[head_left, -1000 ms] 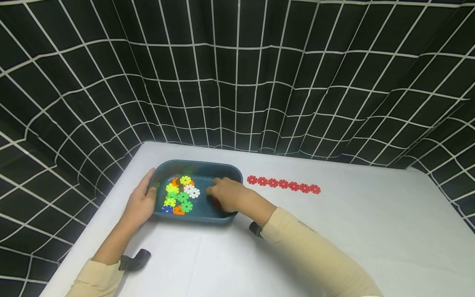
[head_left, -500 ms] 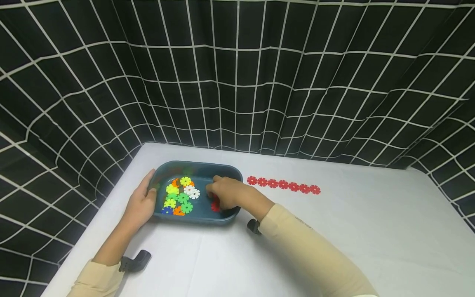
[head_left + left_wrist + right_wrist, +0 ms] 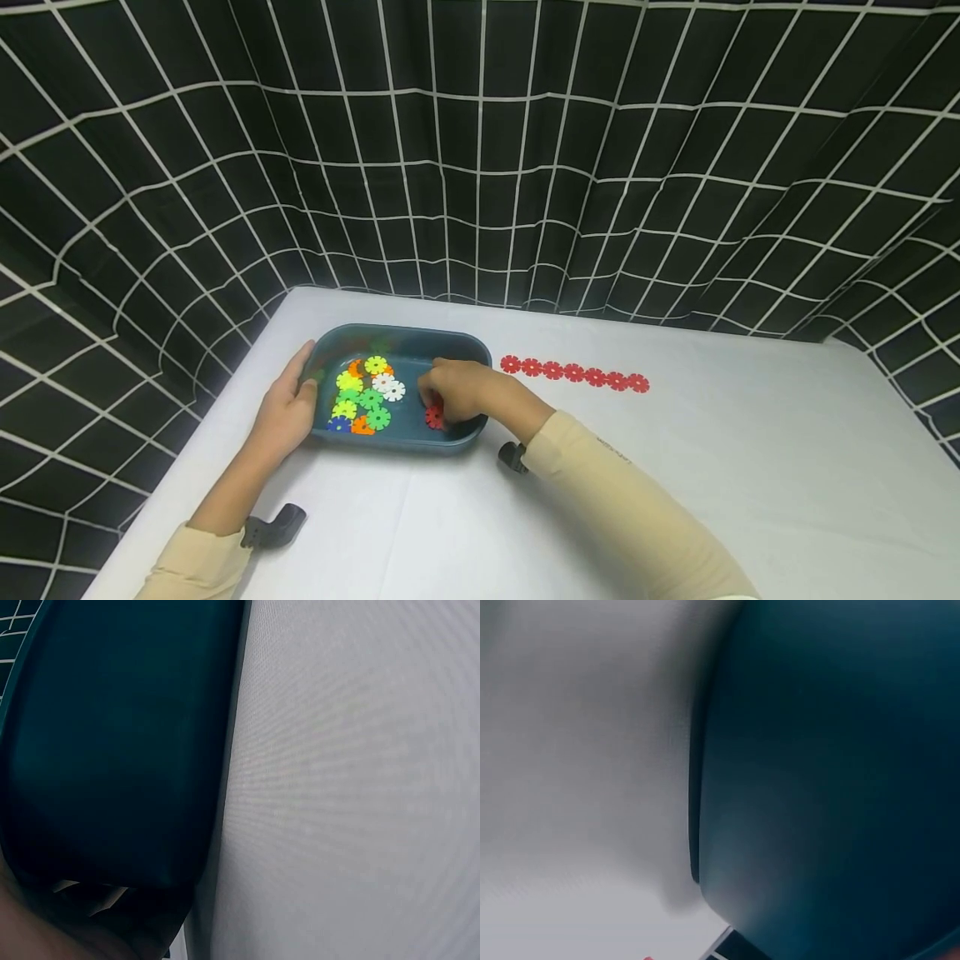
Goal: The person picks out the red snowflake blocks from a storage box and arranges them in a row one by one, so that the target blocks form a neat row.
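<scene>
**Head view: two hands at a tray of snowflake discs**

Head view shows our left hand (image 3: 288,410) resting with straight fingers against the left outer wall of the teal tray (image 3: 457,345); placed so, it braces the tray against sliding on the white surface (image 3: 750,467). Our right hand (image 3: 453,390) reaches over the tray's right end, its fingers curled down and pinching a red disc (image 3: 434,417) that lies against the floor of the tray near the right wall. We judge that this grip lifts one piece free of the others.

The loose discs (image 3: 365,397) lie clustered in the left half of the tray, touching and partly overlapping. We count about eleven there: two or three yellow, three green, two white, two orange and one blue; the overlaps make the tally uncertain.

Beyond the tray, to its right, a row of red discs (image 3: 573,372) lies flat on the surface, each touching the next. We count seven. Their even line suggests that pieces of one colour are set out together.

Both wrist views are close and dark: the left shows only the tray wall (image 3: 120,750) beside the surface (image 3: 360,780), the right much the same, so neither confirms the grips. A gridded black curtain (image 3: 480,150) encloses the scene.
</scene>
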{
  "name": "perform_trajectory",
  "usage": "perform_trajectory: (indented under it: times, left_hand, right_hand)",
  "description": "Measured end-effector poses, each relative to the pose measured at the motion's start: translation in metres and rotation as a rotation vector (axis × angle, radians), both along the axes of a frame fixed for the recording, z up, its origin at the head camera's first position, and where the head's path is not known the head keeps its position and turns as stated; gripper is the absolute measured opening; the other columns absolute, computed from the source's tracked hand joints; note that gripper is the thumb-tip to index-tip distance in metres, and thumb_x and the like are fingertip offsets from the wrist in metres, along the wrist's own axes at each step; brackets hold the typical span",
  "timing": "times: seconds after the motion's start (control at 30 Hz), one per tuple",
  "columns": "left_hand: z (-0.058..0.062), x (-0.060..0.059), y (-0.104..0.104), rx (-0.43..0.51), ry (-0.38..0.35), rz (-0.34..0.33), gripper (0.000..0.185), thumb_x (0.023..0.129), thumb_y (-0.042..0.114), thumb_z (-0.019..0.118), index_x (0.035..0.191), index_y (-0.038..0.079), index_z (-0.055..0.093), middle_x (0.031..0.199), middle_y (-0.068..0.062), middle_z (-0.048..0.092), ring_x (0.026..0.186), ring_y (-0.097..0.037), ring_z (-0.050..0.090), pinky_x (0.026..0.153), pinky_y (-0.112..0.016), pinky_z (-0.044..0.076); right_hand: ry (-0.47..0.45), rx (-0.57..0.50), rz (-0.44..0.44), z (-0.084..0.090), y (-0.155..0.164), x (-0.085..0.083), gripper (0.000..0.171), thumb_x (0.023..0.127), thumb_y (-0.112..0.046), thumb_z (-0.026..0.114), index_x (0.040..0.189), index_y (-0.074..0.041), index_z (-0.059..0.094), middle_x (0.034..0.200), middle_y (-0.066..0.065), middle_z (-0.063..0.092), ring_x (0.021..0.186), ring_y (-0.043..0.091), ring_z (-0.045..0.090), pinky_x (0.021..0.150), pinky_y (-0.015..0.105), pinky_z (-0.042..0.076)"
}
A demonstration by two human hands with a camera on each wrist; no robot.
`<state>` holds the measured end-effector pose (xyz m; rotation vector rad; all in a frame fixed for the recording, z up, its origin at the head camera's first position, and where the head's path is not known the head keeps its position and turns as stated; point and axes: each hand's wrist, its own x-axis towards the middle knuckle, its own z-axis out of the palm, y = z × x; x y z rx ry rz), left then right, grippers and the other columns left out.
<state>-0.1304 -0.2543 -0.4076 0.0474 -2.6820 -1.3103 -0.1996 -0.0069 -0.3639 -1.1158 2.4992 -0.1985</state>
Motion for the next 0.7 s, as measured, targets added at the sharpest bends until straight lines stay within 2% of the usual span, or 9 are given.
perform_trajectory:
  times: [0.23,0.43,0.7]
  left_hand:
    - [-0.0001,0.0005,0.0001,0.001,0.001,0.000,0.054,0.095,0.010,0.030,0.146,0.013,0.014,0.148,-0.014,0.017,0.133,-0.036,0.014,0.103,-0.058,0.014]
    - [-0.0002,0.0000,0.0004,0.003,0.002,0.002,0.053,0.094,0.009,0.031,0.145,0.012,0.016,0.148,-0.014,0.018,0.133,-0.036,0.014,0.103,-0.058,0.014]
    - [0.0001,0.0004,0.0001,0.000,-0.005,0.004,0.054,0.095,0.009,0.031,0.146,0.012,0.015,0.148,-0.013,0.017,0.133,-0.035,0.013,0.104,-0.057,0.014]
  right_hand:
    - [0.024,-0.028,0.025,-0.0034,0.0002,0.0007,0.022,0.066,-0.010,0.078,0.076,-0.020,0.061,0.076,-0.008,0.052,0.074,0.009,0.047,0.058,0.021,0.042]
    - [0.072,-0.066,0.033,-0.0062,0.0022,0.0018,0.020,0.068,-0.015,0.078,0.074,-0.020,0.060,0.074,-0.007,0.050,0.071,0.010,0.046,0.055,0.021,0.040]
    - [0.075,-0.214,0.039,-0.0092,0.0048,0.0017,0.015,0.072,-0.026,0.076,0.069,-0.020,0.063,0.065,-0.011,0.053,0.064,0.007,0.048,0.053,0.020,0.041]
